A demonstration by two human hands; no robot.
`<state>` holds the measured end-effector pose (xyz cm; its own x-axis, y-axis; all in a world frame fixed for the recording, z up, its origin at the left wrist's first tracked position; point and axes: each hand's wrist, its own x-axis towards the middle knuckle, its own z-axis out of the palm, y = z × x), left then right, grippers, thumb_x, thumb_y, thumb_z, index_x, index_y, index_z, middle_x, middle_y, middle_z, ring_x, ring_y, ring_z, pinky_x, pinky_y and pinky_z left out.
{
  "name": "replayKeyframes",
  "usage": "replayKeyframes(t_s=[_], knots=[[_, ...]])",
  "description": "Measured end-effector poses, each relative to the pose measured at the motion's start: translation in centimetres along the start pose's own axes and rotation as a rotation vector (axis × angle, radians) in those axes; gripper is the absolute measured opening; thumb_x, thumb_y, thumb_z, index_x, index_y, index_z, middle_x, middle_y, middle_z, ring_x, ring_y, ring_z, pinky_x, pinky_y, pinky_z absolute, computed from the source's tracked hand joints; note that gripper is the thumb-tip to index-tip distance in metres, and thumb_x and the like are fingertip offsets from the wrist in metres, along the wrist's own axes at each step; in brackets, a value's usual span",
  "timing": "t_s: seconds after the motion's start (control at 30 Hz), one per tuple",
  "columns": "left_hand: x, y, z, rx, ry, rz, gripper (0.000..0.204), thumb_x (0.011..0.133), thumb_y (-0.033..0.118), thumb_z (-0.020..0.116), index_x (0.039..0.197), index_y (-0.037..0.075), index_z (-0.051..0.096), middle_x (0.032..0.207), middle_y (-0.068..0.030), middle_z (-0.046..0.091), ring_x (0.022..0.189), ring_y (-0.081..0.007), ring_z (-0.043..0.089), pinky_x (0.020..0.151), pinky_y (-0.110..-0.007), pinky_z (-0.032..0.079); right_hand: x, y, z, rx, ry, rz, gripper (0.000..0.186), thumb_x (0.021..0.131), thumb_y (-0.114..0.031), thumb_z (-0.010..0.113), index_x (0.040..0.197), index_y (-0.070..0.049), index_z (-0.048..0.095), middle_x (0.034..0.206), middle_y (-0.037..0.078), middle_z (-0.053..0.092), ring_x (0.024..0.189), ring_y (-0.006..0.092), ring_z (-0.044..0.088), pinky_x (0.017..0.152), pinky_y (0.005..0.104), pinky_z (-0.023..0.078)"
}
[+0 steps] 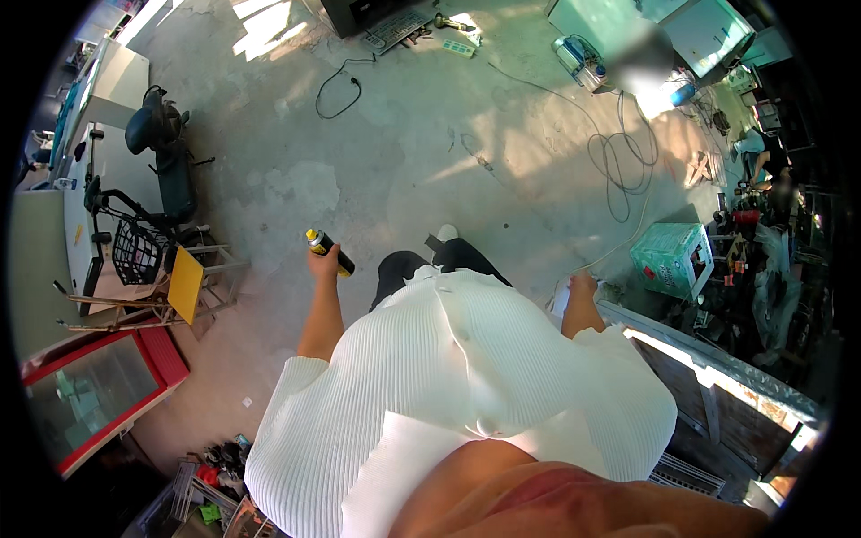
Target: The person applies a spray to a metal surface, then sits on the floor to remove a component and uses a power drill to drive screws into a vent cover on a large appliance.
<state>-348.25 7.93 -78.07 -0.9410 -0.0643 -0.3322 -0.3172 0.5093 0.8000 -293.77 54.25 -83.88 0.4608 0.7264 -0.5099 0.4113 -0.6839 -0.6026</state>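
Aerosol can (343, 262), black with yellow top, tilts at near left, the left hand (323, 262) closed around it. The right hand (582, 285) is at near right; its opening and hold I cannot tell. Beyond: 1 green carton (665, 260) right, 1 scooter (178, 184) left, 1 keyboard (395, 32) far.

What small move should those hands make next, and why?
Perhaps bring the can inward, toward the middle: the left hand grips it out to one side, while the right hand is far off on the other.
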Motion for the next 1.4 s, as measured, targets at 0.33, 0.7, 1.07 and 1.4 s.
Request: replayKeyframes(t_s=[0.33, 0.7, 1.07, 1.4], knots=[[8.3, -1.5, 0.4, -0.014, 0.042, -0.495, 0.049, 0.065, 0.016, 0.077, 0.107, 0.001, 0.055, 0.099, -0.0128, 0.064, 0.087, -0.0253, 0.064, 0.081, -0.040, 0.051, -17.3, -44.6, 38.1, -0.330, -0.510, -0.634, 0.025, 0.078, -0.004, 0.055, 0.103, 0.000, 0.051, 0.083, 0.010, 0.066, 0.065, 0.0164, 0.067, 0.056, 0.0270, 0.053], [40.3, 25.4, 22.7, 0.115, -0.018, -0.086, 0.053, 0.062, 0.026, 0.082, 0.099, 0.000, 0.056, 0.099, -0.0169, 0.064, 0.092, -0.0333, 0.063, 0.082, -0.042, 0.049, -14.5, -63.0, 53.1, -0.101, -0.418, -0.536, 0.018, 0.078, 0.003, 0.055, 0.095, 0.005, 0.054, 0.072, 0.014, 0.066, 0.062, 0.0211, 0.069, 0.055, 0.0279, 0.056], [50.4, 49.2, 39.7, 0.380, -0.164, 0.426, 0.059, 0.064, 0.021, 0.081, 0.116, 0.014, 0.055, 0.113, -0.0127, 0.055, 0.105, -0.0345, 0.054, 0.087, -0.043, 0.045, -3.5, -78.8, 77.2, -0.501, -0.400, -0.724, 0.014, 0.078, -0.008, 0.062, 0.087, 0.000, 0.057, 0.072, 0.014, 0.067, 0.062, 0.0197, 0.068, 0.057, 0.0304, 0.054], [51.7, 55.0, 49.2, 0.286, -0.239, 0.059, 0.055, 0.067, 0.023, 0.080, 0.114, 0.008, 0.054, 0.106, -0.0135, 0.057, 0.099, -0.0335, 0.057, 0.086, -0.040, 0.047, -7.1, -80.4, 104.0, -0.765, -0.798, -0.450, 0.012, 0.084, -0.007, 0.061, 0.092, 0.000, 0.055, 0.080, 0.012, 0.067, 0.067, 0.0185, 0.070, 0.055, 0.0284, 0.056]])
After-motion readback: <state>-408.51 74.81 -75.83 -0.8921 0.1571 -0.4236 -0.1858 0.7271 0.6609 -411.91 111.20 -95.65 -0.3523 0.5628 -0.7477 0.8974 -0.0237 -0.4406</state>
